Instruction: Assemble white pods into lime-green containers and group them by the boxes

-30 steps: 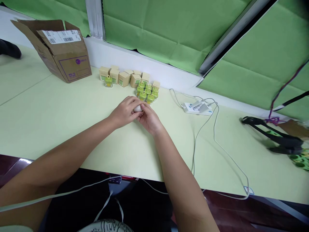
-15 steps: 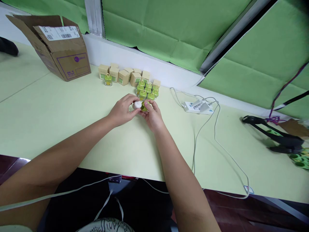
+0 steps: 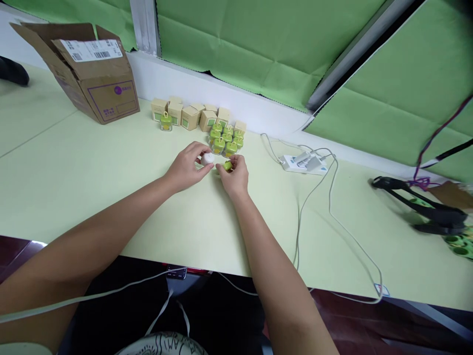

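White round piece sits between thumb and curled fingers of left hand, right at the tips, on the side facing the other hand. Green piece is at the right hand, between thumb and bent fingers, partly covered by them. Left grip: thumb underneath, fingers over the top and back, spread only as wide as the white piece, closed on it. Right grip: thumb and fingers tight around the green piece, a bit of it showing between them. The two thumb tips face each other, near but apart, bare table visible in the gap. Orientation: white piece looks roundish, smooth side up toward the camera, no clear long axis; green piece too covered to call its axis or which way it points. Just beyond the right fingertips: cluster of green-lidded jars, upright, loops on top. Beyond the left fingers and off to their left: one lone jar, also upright, in front of a row of small cardboard boxes. Well right of the right fingers: white power strip with plugs in it. Far left of the left fingers: large open carton
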Motion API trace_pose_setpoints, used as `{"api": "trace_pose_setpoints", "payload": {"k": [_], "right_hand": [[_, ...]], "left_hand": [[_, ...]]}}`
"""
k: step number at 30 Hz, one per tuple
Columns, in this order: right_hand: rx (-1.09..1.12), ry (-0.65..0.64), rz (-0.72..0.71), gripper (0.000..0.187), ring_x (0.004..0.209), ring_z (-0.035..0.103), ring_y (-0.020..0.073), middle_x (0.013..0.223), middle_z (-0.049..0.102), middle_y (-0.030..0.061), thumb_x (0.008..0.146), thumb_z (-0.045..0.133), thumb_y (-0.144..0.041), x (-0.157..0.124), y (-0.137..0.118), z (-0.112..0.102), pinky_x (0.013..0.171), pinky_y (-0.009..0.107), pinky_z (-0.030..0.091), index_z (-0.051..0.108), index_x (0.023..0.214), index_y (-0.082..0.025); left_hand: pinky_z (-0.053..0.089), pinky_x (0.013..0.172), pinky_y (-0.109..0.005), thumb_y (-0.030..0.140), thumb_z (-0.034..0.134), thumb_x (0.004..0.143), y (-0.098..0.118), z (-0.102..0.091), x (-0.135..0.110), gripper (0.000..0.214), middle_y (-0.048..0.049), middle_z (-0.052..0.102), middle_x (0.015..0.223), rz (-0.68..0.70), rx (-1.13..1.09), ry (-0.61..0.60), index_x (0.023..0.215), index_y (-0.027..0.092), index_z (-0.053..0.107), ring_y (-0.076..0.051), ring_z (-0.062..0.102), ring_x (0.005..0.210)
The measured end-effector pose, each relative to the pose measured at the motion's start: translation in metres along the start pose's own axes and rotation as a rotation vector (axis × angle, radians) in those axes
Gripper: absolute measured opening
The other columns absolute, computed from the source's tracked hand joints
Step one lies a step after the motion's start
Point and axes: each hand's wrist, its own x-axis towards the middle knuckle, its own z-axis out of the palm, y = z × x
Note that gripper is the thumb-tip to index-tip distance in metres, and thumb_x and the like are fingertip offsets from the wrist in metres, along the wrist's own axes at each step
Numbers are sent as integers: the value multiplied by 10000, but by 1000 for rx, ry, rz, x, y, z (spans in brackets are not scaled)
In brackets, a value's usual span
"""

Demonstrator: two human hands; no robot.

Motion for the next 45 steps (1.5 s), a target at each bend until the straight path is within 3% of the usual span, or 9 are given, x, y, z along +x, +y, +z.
{"api": "trace_pose_setpoints", "payload": {"k": [8, 14, 18, 21, 25, 29, 32, 38, 45], "right_hand": [[-133, -118, -37, 403, 1081, 667, 285, 1227, 674, 136, 808, 769, -322, -4, -8, -1, 1066, 494, 550, 696, 1187, -207], [-136, -19, -138, 382, 1243, 657, 325, 1289, 704, 174, 875, 700, -319, -8, -15, -4, 1147, 513, 511, 697, 1238, -200], [-6, 127, -256, 246, 1165, 668, 312, 1163, 757, 126, 1002, 559, -414, -12, -28, -11, 1113, 517, 516, 729, 1087, -259], [114, 62, -279, 259, 1038, 665, 297, 1122, 770, 101, 987, 633, -504, -18, -38, -13, 1026, 492, 542, 747, 1070, -287], [155, -83, -268, 296, 1040, 648, 297, 1152, 778, 92, 938, 720, -518, -24, -46, -11, 1091, 509, 512, 760, 1135, -302], [63, -54, -224, 340, 1151, 629, 324, 1218, 763, 126, 996, 612, -528, -19, -40, -11, 1158, 563, 480, 732, 1184, -272], [-126, 12, -133, 411, 1260, 610, 367, 1325, 716, 186, 956, 629, -461, -12, -26, -11, 1186, 605, 458, 689, 1276, -210], [-349, -142, 11, 489, 1228, 638, 414, 1264, 704, 216, 876, 702, -322, -9, -10, -5, 1107, 608, 505, 667, 1345, -186], [-287, -84, -37, 446, 1170, 663, 358, 1247, 720, 195, 924, 645, -324, -7, -12, -7, 1092, 549, 519, 658, 1342, -167]], "left_hand": [[643, 884, -343, 177, 687, 883, -7, 2, -1, 280, -91, 715, 1190, -2, -16, -24, 1163, 181, 687, -215, 710, 1088], [659, 881, -344, 220, 694, 873, -7, 3, -1, 274, -92, 735, 1196, -96, -92, -3, 1145, 194, 699, -210, 725, 1057], [654, 886, -337, 246, 709, 872, -5, 3, 0, 292, -79, 761, 1180, -78, -103, 12, 1160, 199, 692, -202, 730, 1045], [639, 904, -325, 246, 712, 886, -1, 2, 0, 301, -66, 784, 1170, -24, -69, 9, 1183, 198, 695, -192, 738, 1039], [621, 938, -339, 209, 663, 924, 5, 2, -1, 304, -69, 798, 1168, 83, -14, -9, 1223, 197, 716, -184, 749, 998], [615, 938, -367, 262, 661, 951, 4, 2, -2, 280, -82, 804, 1192, 100, 28, -56, 1216, 206, 732, -216, 761, 1036], [605, 909, -396, 297, 661, 947, -1, 1, -4, 218, -84, 815, 1128, 98, 129, -160, 1122, 211, 760, -255, 766, 1023], [580, 844, -392, 275, 673, 896, -12, 0, -4, 133, -68, 798, 964, 61, 329, -375, 968, 242, 779, -281, 749, 960], [578, 856, -422, 309, 624, 931, -15, -9, 0, 248, -114, 758, 1121, 48, 408, -349, 1051, 194, 808, -291, 733, 971]]}}
